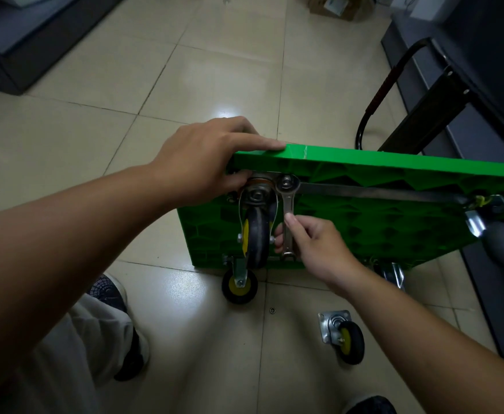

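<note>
L forearm (65, 240) looms, L hand (203, 156) curled over cart deck (394, 165) edge, R hand (316, 249) pinches wrench (286, 204) on nut (286, 183); light pinch cd slip off.

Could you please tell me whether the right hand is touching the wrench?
Touching. The head view shows the right hand with its fingers curled round the wrench shaft and the thumb pressed on its front.
</note>
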Available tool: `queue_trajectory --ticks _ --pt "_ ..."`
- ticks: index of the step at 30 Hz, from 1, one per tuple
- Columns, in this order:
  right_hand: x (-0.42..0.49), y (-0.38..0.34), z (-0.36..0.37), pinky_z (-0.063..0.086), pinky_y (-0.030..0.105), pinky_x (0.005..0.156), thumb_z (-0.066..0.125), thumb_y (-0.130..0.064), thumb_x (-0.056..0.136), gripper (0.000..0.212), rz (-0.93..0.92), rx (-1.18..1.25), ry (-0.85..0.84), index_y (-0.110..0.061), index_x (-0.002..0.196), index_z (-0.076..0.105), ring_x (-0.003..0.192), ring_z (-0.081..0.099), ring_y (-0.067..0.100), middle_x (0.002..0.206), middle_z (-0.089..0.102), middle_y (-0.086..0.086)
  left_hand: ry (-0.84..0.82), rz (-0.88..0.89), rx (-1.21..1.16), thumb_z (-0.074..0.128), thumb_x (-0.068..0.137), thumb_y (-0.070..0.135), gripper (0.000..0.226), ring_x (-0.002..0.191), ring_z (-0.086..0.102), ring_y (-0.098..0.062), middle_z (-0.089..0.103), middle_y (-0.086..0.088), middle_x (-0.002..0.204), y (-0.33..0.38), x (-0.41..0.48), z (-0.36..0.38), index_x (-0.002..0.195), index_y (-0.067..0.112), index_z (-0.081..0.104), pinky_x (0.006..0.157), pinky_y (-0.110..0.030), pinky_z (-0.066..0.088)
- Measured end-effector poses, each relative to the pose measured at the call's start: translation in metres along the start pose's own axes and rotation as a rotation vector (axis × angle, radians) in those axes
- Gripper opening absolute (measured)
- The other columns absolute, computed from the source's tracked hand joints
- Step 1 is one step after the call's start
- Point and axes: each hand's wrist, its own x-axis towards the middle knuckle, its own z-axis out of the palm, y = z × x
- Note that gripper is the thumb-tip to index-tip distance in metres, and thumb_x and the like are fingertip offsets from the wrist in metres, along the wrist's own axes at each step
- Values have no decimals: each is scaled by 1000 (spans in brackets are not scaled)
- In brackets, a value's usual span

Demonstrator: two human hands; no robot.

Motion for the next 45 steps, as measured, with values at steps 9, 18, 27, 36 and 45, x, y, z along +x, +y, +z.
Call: queue_trajectory --ticks 9,18,27,36,45 --pt "-5 -27 -71 35 34 57 49 -34 105 37 -158 -672 -57 -20 72 50 59 45 18 64 50 0 -23 1 -4 70 91 34 61 101 61 -19 59 10 128 0 1 -2 143 55 47 66 -39 52" --pt "-16 -26 -97 42 30 58 58 -33 102 36 137 -1143 -237 -23 68 53 63 56 18 69 59 0 -19 -6 0 70 90 35 61 102 60 -19 58 11 128 0 1 -2 142 56 46 65 -37 50" --pt "-28 -91 -88 43 35 65 60 -45 96 16 -460 -1114 274 -29 98 63 78 61 30 83 68 0 -28 0 3 67 90 36 60 104 59 -19 59 9 128 1 0 -2 144 54 46 68 -40 52" --pt "-19 -87 -81 29 33 62 69 -37 93 18 -572 -1212 433 -20 92 73 73 59 37 78 70 11 -5 -2 15 71 91 34 60 105 60 -19 59 9 128 2 0 -2 143 54 48 64 -34 47" --pt "-9 -50 -70 35 28 59 65 -43 95 23 -451 -1080 470 -22 89 68 62 58 24 71 67 1 -7 -17 -3 70 90 33 60 104 60 -20 60 9 128 3 1 -1 142 54 49 67 -39 51"
